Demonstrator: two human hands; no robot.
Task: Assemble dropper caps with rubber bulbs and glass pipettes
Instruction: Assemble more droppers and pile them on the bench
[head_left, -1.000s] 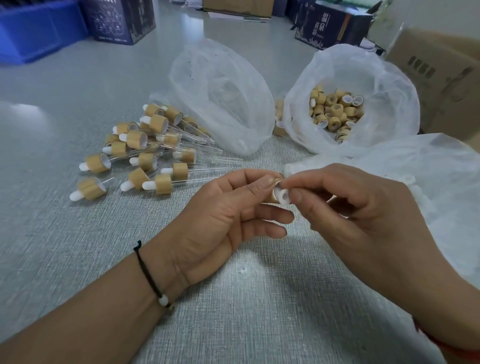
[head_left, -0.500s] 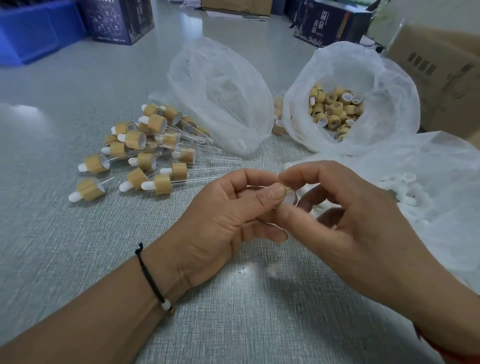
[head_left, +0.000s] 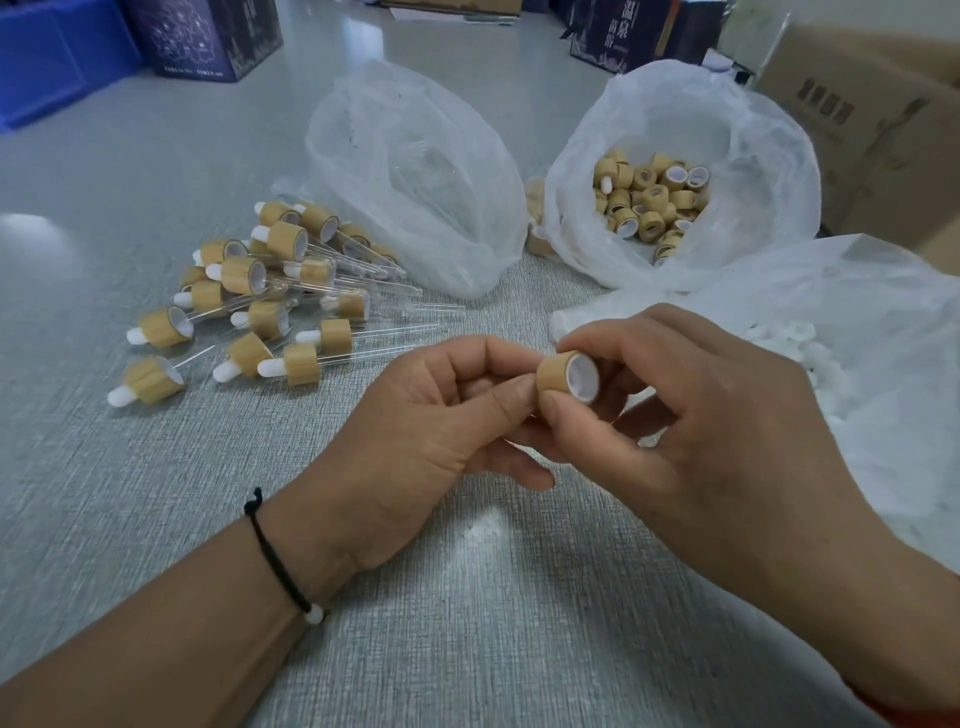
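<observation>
A bamboo-look dropper cap (head_left: 563, 378) with a white lining sits between my two hands above the grey table (head_left: 467, 597). My right hand (head_left: 717, 441) pinches it between thumb and forefinger, open end facing right. My left hand (head_left: 431, 431) has its fingers curled against the cap's closed end, where the rubber bulb is hidden. A pile of finished droppers (head_left: 270, 301) with white bulbs and glass pipettes lies to the left.
One plastic bag (head_left: 769, 171) at the back right holds several loose bamboo caps (head_left: 649, 202). A bag of glass pipettes (head_left: 415, 176) stands behind the pile. White rubber bulbs (head_left: 826, 364) lie in a bag at right. Boxes line the far edge.
The cap was hidden between my fingertips; it has turned so its white-lined open end shows, and my right fingers have shifted to pinch its rim.
</observation>
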